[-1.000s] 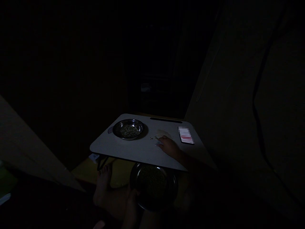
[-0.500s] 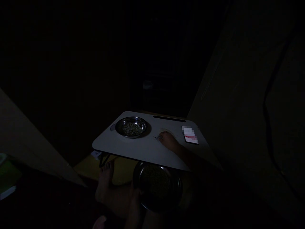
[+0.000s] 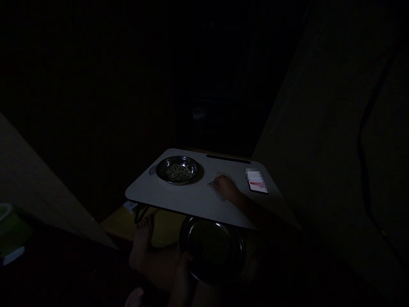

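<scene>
The room is very dark. My right hand (image 3: 226,187) rests on a small white lap table (image 3: 179,198), fingers curled over a little pale heap and a few dark specks; what it holds is too dim to make out. My left hand (image 3: 183,266) grips the near left rim of a steel bowl (image 3: 212,249) of greenish grains, held below the table's front edge above my lap. A second steel bowl (image 3: 177,169) with paler grains stands on the table's far left.
A phone or card (image 3: 256,181) lies on the table to the right of my right hand. My bare foot (image 3: 141,245) shows under the table beside its black leg (image 3: 138,213). A wall rises at the right, a slanted board at the left.
My right hand has slid a little farther onto the table, over the pale heap. The view has shifted slightly; the lower bowl stays in my left hand.
</scene>
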Tool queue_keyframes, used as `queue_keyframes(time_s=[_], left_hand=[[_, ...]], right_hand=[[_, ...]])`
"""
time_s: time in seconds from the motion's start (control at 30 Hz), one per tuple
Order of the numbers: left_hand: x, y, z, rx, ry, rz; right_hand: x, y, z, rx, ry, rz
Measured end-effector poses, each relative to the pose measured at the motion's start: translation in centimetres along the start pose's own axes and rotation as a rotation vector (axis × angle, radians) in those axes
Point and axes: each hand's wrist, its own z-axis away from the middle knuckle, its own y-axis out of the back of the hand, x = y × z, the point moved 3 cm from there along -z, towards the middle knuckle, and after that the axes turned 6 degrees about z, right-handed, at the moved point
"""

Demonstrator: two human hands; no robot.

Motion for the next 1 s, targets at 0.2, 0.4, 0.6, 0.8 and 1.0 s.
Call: queue_keyframes(time_s=[0.2, 0.4, 0.6, 0.8, 1.0], left_hand=[[3.3, -0.1, 4.1, -0.003, -0.048, 0.007], [6.4, -0.2, 5.6, 0.045, -0.166, -0.037], [7.3, -0.2, 5.5, 0.082, -0.164, -0.042], [5.4, -0.1, 5.4, 0.047, -0.088, -0.005], [-0.2, 0.1, 1.0, -0.019, 0.035, 0.032]], right_hand=[[0.4, -0.3, 0.0, -0.001, -0.035, 0.036], [0.9, -0.2, 0.3, -0.012, -0.047, 0.043], [1.3, -0.4, 0.1, -0.021, -0.055, 0.050], [1.1, -0.1, 0.2, 0.014, -0.011, 0.055], [0.9, 0.1, 0.5, 0.003, -0.014, 0.051]])
